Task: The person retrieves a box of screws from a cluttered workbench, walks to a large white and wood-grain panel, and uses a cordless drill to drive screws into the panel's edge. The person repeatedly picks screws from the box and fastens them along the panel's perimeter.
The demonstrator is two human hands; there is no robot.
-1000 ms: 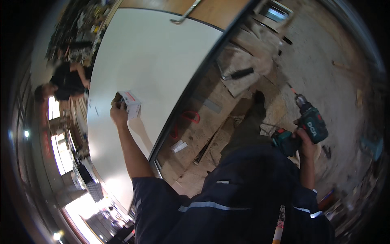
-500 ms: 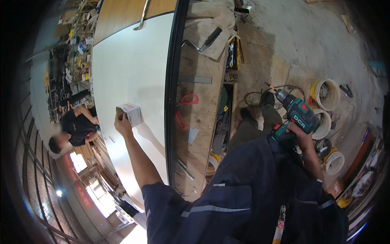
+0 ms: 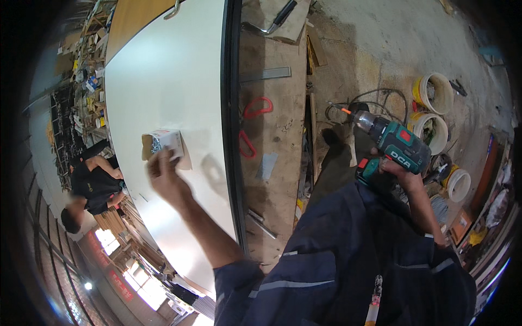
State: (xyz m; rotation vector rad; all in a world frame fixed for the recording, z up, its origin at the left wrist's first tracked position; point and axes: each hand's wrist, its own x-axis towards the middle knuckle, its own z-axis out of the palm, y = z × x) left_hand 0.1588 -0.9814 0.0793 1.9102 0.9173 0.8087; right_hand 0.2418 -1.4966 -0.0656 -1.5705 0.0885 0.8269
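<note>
White panel (image 3: 174, 70), small screw box (image 3: 163, 142) now set down under left hand's (image 3: 166, 176) loosened fingers; right hand (image 3: 399, 168) still gripping drill (image 3: 394, 144).

Left hand (image 3: 166, 179): reached over white panel (image 3: 168, 81), fingers at small open cardboard box of screws (image 3: 163, 144).
Right hand (image 3: 399, 171): gripped teal cordless drill (image 3: 394, 141), bit pointing left.
Workbench (image 3: 272, 125): two red clamps (image 3: 253, 122).
Floor: white buckets (image 3: 435, 108).
</note>
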